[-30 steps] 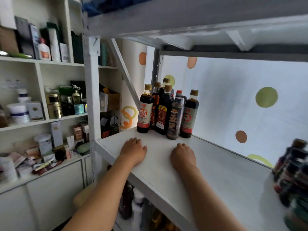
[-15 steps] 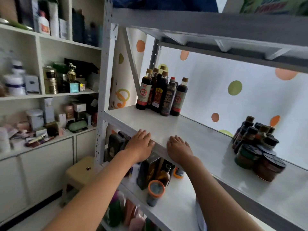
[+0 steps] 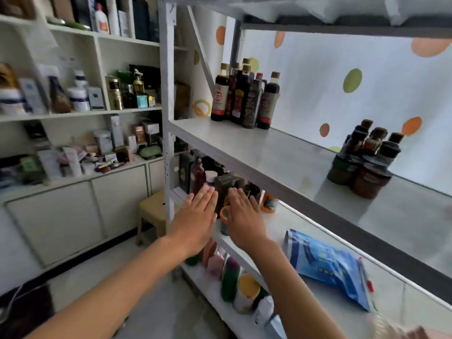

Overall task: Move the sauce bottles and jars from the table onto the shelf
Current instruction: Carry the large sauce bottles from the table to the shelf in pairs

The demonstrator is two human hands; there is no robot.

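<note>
Several dark sauce bottles (image 3: 244, 96) stand upright in a tight group at the back left of the white metal shelf (image 3: 269, 157). A cluster of dark jars and small bottles (image 3: 364, 160) sits further right on the same board. My left hand (image 3: 198, 221) and my right hand (image 3: 244, 218) hover side by side, flat and empty with fingers spread, in front of the shelf level below. They are well below the bottle shelf and touch nothing I can make out.
On the lower board, a blue bag (image 3: 327, 263) lies flat, with an orange-lidded cup (image 3: 223, 216) and dark boxes (image 3: 225, 187) behind my hands. More bottles stand on the lowest board (image 3: 234, 282). A beige stool (image 3: 152, 211) and a stocked white cabinet (image 3: 73, 143) are at left.
Both hands have left the front edge of the bottle shelf and dropped to the level below. The view has pulled back and down, showing more of the lower boards.
</note>
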